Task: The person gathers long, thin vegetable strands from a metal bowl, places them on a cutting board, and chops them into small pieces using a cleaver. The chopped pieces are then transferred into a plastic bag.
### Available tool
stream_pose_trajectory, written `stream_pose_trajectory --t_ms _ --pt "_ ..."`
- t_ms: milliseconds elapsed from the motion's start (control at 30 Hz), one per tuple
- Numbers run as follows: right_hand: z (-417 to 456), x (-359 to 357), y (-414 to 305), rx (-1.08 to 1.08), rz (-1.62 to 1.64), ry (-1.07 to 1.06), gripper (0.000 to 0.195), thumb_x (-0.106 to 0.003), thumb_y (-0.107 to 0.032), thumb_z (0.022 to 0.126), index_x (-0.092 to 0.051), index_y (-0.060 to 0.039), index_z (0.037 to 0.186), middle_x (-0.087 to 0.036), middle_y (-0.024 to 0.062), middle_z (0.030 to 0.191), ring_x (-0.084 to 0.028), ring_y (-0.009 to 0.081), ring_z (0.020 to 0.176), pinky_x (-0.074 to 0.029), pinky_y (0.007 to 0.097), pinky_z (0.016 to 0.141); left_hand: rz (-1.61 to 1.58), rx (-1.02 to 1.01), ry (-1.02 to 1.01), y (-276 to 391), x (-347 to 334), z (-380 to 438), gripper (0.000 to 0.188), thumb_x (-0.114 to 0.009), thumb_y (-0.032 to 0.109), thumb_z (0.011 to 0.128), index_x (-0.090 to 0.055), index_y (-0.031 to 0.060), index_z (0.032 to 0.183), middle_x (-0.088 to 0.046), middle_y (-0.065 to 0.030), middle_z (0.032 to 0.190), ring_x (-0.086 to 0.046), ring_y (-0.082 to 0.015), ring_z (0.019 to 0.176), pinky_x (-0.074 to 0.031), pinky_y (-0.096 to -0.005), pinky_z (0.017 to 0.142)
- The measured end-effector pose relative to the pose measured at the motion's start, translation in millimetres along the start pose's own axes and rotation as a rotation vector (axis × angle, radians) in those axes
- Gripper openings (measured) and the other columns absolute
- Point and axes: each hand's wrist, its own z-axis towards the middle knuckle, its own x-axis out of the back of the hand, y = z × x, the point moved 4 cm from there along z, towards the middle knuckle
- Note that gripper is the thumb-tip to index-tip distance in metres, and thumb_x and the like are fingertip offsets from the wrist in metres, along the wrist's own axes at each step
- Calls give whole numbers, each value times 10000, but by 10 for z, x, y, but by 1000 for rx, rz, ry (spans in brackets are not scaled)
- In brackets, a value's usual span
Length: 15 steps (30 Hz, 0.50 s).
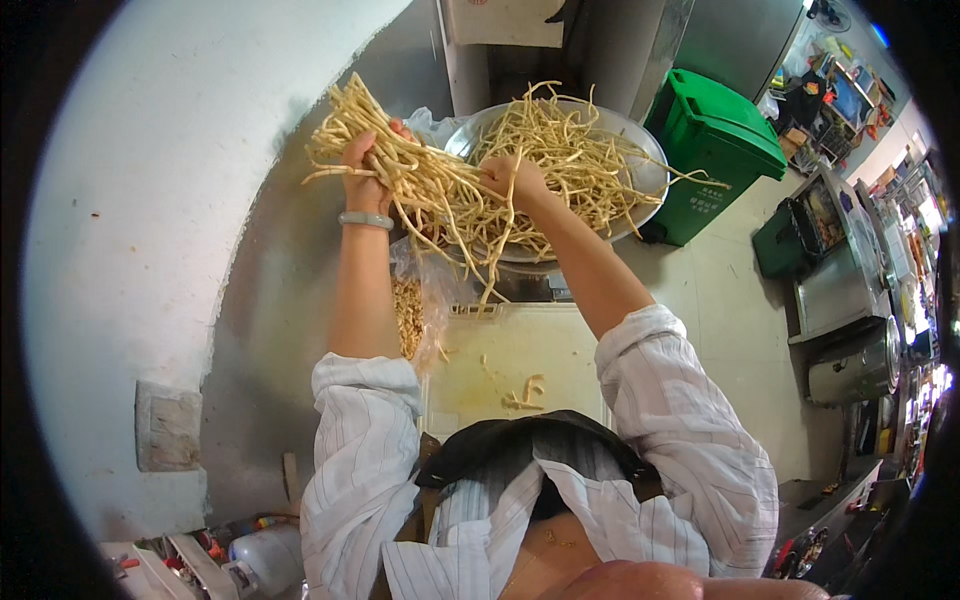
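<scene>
My left hand (367, 171), with a pale bangle on its wrist, is closed around a thick bundle of long, pale yellow plant stems (360, 112). The bundle's loose ends hang to the lower right. My right hand (514, 182) is closed on stems at the right side of the bundle, over the near left part of a round metal basin (646, 171). A tangled heap of similar stems (570, 150) fills much of the basin, and some poke out past its rim. The fingertips of my right hand are partly hidden among the stems.
A yellowish plastic surface (480, 360) with a few stem scraps lies close before me. Left of it is a clear plastic bag (431, 315) with small chopped pieces. A green wheeled bin (712, 150) stands right of the basin. A white wall (150, 187) runs along the left.
</scene>
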Motion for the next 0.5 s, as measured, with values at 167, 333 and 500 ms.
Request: stream_pose_trajectory --t_ms 167,333,500 --pt "96 -150 37 94 331 130 314 -527 -306 805 -601 -96 1025 -619 158 849 -594 333 784 -472 407 712 46 34 -128 135 -210 36 340 -587 249 715 -484 24 949 -507 -98 896 -508 -215 839 -457 -342 774" --pt "70 -121 -25 116 575 19 270 -534 -212 840 -585 -23 1025 -621 151 810 -584 243 722 -455 350 648 55 -23 -148 234 -293 4 345 -591 241 719 -487 25 967 -517 -100 893 -517 -214 839 -474 -345 744" --pt "-65 -102 -46 91 788 12 243 -544 -204 829 -604 -36 995 -602 89 726 -537 154 666 -443 309 622 27 12 -137 198 -281 -36 328 -584 243 725 -517 -8 924 -524 -104 885 -525 -206 842 -478 -333 745"
